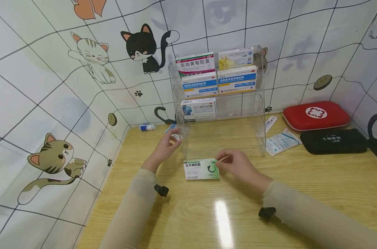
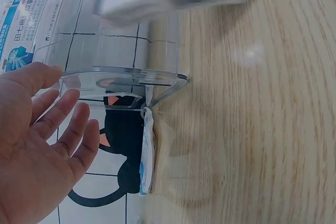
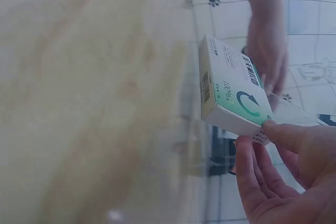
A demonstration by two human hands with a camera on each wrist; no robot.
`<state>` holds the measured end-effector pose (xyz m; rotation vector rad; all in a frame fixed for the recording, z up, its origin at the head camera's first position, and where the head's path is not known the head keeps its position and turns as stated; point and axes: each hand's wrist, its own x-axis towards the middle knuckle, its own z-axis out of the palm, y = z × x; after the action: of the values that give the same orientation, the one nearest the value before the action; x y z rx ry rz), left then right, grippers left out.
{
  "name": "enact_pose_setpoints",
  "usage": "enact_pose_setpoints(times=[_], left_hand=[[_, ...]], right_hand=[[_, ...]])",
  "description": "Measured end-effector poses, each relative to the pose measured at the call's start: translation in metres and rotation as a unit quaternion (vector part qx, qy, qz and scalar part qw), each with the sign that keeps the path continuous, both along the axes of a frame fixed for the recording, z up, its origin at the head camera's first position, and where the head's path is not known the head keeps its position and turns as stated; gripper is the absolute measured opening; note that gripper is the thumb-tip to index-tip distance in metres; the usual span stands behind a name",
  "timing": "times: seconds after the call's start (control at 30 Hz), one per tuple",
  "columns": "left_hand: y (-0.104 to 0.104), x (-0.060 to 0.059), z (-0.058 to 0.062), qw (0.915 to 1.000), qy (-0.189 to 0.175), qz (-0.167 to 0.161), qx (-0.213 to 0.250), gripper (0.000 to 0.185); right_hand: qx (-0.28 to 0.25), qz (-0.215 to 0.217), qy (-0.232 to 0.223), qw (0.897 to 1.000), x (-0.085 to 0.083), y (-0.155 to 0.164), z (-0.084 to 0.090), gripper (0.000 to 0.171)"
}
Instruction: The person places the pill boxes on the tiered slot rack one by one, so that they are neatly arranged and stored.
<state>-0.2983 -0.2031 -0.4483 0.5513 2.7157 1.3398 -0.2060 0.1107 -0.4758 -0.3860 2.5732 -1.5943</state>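
Observation:
In the head view, a white and green medicine box (image 1: 201, 169) is in front of a clear tiered display rack (image 1: 222, 133). My right hand (image 1: 239, 167) pinches the box at its right end. The right wrist view shows the thumb on the printed face of that medicine box (image 3: 231, 80) and fingers behind it, with the box above the table. My left hand (image 1: 166, 147) is at the rack's left side panel. In the left wrist view its fingers are loosely spread, and the thumb tip meets or nearly meets the panel edge (image 2: 126, 72).
Several medicine boxes, such as a white and blue one (image 1: 199, 109), stand on the rack's upper tiers. Right of the rack lie a packet (image 1: 283, 141), a red case (image 1: 316, 116) and a black case (image 1: 334, 141). A small bottle (image 1: 147, 127) lies back left.

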Motion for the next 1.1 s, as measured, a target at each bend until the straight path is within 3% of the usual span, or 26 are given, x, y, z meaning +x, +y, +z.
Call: enact_pose_setpoints(times=[0.23, 0.37, 0.67, 0.93, 1.1], left_hand=[[0.001, 0.001, 0.0, 1.0, 0.005, -0.006, 0.002, 0.048], [0.0, 0.001, 0.0, 1.0, 0.0, -0.005, 0.006, 0.048], [-0.002, 0.001, 0.001, 0.9999, 0.0, 0.0, 0.01, 0.045], [0.0, 0.003, 0.001, 0.9999, 0.003, 0.001, 0.013, 0.045], [0.002, 0.003, 0.0, 0.9999, 0.008, -0.001, 0.013, 0.045]], right_hand=[[0.019, -0.044, 0.063, 0.997, -0.007, 0.038, 0.039, 0.014], [0.021, -0.076, 0.115, 0.99, -0.015, 0.062, 0.068, 0.017], [0.011, -0.147, 0.252, 0.956, -0.042, 0.098, 0.119, 0.024], [-0.009, -0.196, 0.315, 0.929, -0.066, 0.117, 0.135, 0.024], [0.049, -0.202, 0.328, 0.922, -0.075, 0.125, 0.134, 0.024]])
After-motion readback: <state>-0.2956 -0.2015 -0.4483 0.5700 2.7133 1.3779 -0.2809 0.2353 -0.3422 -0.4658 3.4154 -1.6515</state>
